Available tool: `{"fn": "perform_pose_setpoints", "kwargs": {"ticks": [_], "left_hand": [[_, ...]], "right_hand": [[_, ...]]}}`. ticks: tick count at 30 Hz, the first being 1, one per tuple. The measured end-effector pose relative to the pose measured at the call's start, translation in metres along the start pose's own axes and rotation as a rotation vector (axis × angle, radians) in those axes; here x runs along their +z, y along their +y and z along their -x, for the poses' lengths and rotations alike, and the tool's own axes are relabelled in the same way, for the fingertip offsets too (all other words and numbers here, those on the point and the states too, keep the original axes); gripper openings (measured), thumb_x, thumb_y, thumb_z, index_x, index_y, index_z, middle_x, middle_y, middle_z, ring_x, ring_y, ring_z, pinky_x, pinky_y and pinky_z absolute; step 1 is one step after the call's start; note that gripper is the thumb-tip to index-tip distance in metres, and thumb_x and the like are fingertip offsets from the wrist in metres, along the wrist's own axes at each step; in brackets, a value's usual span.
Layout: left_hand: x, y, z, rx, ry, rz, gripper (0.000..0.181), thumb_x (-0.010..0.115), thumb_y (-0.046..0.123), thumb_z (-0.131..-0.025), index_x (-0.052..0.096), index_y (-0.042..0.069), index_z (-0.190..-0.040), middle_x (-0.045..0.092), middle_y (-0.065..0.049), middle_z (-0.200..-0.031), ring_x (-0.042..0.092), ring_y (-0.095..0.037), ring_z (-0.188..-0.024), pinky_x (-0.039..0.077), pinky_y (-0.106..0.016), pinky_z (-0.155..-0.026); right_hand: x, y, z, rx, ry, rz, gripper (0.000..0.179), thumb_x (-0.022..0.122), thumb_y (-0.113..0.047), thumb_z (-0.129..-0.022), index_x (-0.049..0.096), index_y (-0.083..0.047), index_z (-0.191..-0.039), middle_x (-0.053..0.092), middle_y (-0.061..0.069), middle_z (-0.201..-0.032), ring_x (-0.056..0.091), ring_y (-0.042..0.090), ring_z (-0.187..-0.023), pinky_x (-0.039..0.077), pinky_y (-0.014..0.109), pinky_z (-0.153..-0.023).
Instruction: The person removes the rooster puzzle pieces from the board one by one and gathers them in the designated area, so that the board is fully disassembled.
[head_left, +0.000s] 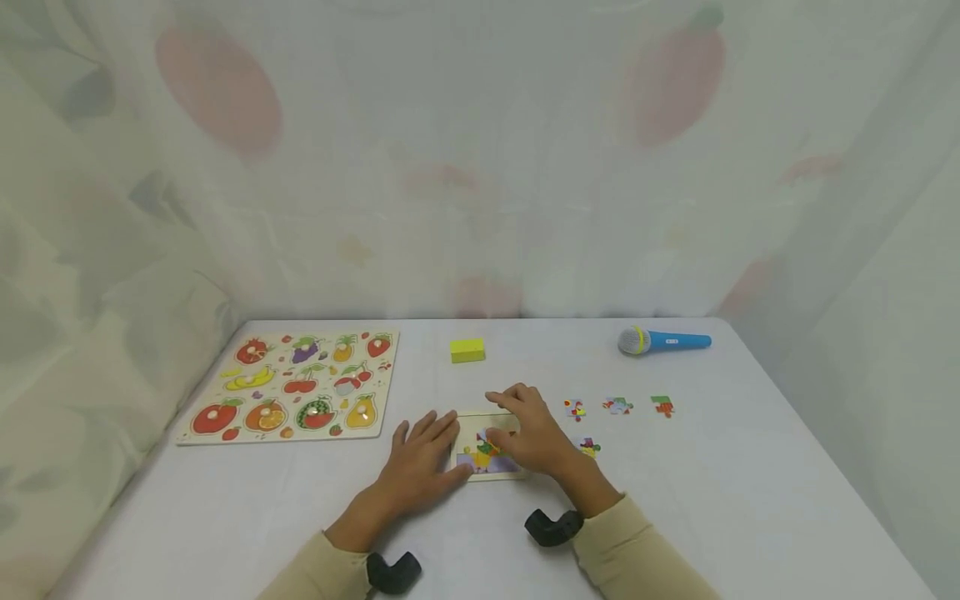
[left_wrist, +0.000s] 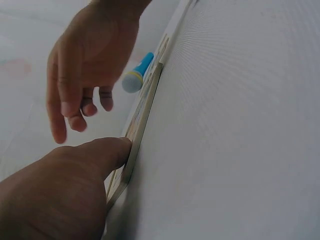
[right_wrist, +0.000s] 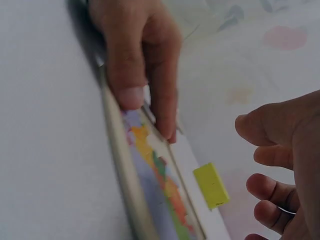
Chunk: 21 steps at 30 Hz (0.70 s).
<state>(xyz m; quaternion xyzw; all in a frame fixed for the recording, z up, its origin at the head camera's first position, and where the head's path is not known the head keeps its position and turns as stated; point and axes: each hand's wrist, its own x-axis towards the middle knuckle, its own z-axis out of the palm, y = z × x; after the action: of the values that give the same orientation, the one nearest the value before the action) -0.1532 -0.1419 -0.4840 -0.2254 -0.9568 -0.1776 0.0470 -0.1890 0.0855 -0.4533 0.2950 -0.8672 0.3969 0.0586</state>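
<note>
Puzzle tray (head_left: 467,428) is best steadied at 9 o'clock by left hand (head_left: 417,469) (fingers (head_left: 446,435) straight); right hand (head_left: 538,439) kept loose, nothing gripped.

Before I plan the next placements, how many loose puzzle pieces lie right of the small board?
4 visible: a row of left piece, middle piece and right piece, plus a nearer piece beside the right arm. The arm may hide others.

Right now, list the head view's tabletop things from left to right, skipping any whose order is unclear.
Fruit board → small framed puzzle → leftmost loose puzzle piece → blue microphone.
</note>
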Motion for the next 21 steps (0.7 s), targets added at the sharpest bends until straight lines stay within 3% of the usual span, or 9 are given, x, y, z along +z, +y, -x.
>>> {"fn": "perform_pose_setpoints", "kwargs": {"ticks": [4, 12, 21], "left_hand": [[0.002, -0.001, -0.001, 0.000, 0.000, -0.006, 0.071, 0.058, 0.056, -0.089, 0.050, 0.008, -0.141, 0.040, -0.003, -0.150, 0.030, -0.033, -0.138, 0.014, -0.065, -0.104], [0.003, -0.001, -0.002, -0.013, -0.011, -0.007, 0.073, 0.057, 0.058, -0.089, 0.049, 0.008, -0.143, 0.038, -0.002, -0.151, 0.028, -0.031, -0.139, 0.013, -0.063, -0.106], [0.002, 0.000, -0.001, -0.024, -0.016, -0.009, 0.072, 0.058, 0.057, -0.089, 0.049, 0.009, -0.142, 0.038, -0.001, -0.151, 0.028, -0.030, -0.139, 0.013, -0.063, -0.106]], "right_hand": [[0.008, 0.007, 0.003, 0.017, -0.026, 0.014, 0.050, 0.070, -0.017, -0.084, 0.060, -0.002, -0.130, 0.053, 0.011, -0.110, 0.041, 0.019, -0.095, 0.036, 0.040, -0.079], [0.019, 0.015, 0.005, 0.080, -0.133, 0.217, 0.046, 0.060, -0.024, -0.088, 0.061, -0.008, -0.131, 0.049, 0.001, -0.109, 0.041, 0.019, -0.095, 0.036, 0.037, -0.078], [0.020, 0.011, 0.005, 0.111, -0.171, 0.255, 0.040, 0.063, -0.027, -0.087, 0.067, -0.014, -0.125, 0.047, -0.001, -0.110, 0.039, 0.019, -0.096, 0.035, 0.037, -0.078]]}}
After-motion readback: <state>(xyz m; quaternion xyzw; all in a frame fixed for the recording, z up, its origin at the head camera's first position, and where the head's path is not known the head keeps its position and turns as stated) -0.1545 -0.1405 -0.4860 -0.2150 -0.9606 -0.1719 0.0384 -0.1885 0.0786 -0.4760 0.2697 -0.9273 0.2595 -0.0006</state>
